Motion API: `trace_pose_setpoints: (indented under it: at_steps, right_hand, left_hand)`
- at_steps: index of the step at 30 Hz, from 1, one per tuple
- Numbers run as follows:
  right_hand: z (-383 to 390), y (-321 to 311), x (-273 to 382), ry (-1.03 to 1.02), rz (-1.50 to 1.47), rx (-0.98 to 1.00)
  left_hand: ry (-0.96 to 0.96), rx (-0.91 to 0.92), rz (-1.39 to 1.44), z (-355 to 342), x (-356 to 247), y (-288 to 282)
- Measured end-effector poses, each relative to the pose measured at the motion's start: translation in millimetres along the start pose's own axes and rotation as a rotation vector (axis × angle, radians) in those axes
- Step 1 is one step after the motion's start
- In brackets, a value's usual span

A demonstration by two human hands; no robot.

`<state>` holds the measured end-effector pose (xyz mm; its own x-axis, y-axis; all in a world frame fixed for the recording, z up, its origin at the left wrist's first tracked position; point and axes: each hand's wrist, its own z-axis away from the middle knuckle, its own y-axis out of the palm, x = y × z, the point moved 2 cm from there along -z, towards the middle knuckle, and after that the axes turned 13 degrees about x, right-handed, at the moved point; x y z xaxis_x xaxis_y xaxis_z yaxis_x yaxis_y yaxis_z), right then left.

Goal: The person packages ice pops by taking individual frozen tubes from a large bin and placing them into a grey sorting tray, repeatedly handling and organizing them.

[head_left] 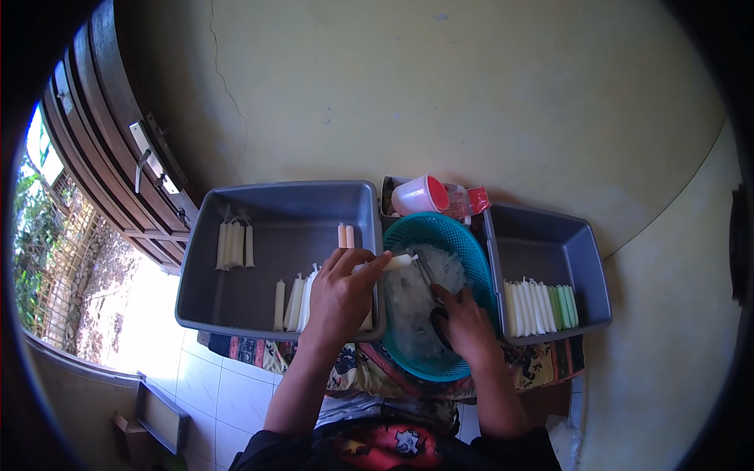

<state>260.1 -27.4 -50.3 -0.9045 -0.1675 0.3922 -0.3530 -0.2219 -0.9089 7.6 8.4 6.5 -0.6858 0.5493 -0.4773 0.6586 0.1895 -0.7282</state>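
Observation:
My left hand (342, 286) is closed on a white filled plastic tube (400, 262), its sealed end pointing right over the teal oval basket (400, 228). My right hand (463, 330) grips black-handled scissors (425, 270), blades up beside that tube's end. Translucent plastic scraps (416, 322) fill much of the basket. In the large grey tub (287, 192) at left lie white tubes (234, 245) and two pale pink ones (345, 235), some partly behind my left hand. The right grey tub (542, 239) holds a row of white tubes (526, 306) and pale green ones (562, 306).
A pink-and-white cup (412, 195) and a red packet (477, 199) sit behind the basket against the wall. The containers stand on a patterned cloth (534, 357). An open wooden door (110, 110) is at left, with an empty-looking tray (161, 416) on the floor below.

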Motion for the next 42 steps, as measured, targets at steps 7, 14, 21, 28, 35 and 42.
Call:
trace_pose_setpoints:
  at_steps: [7, 14, 21, 28, 35, 42]
  right_hand:
    - [1.0, 6.8, -6.0, -0.022, 0.073, 0.025]
    - [0.8, 3.0, 5.6, 0.001, 0.115, 0.079]
    - [4.0, -26.1, 29.1, 0.042, 0.22, 0.108]
    - [-36.1, -80.4, 117.2, -0.43, -0.103, -0.218]
    - [-100.2, -56.2, 170.5, -0.732, -0.348, -0.166]
    - [-130.5, -18.2, 167.5, -0.633, -0.537, -0.03]
  left_hand:
    - [0.001, -0.002, 0.002, 0.4, 0.2, 0.5]
    - [-0.023, -0.019, 0.043, 2.0, 2.1, -0.8]
    - [-0.184, -0.059, 0.334, 8.5, 3.6, -28.6]
    - [-0.286, -0.129, 0.49, 32.9, 36.1, -57.7]
    - [-0.397, -0.029, 0.507, 33.3, 49.4, -63.1]
    - [-0.491, 0.105, 0.486, 45.0, 58.1, -61.3]
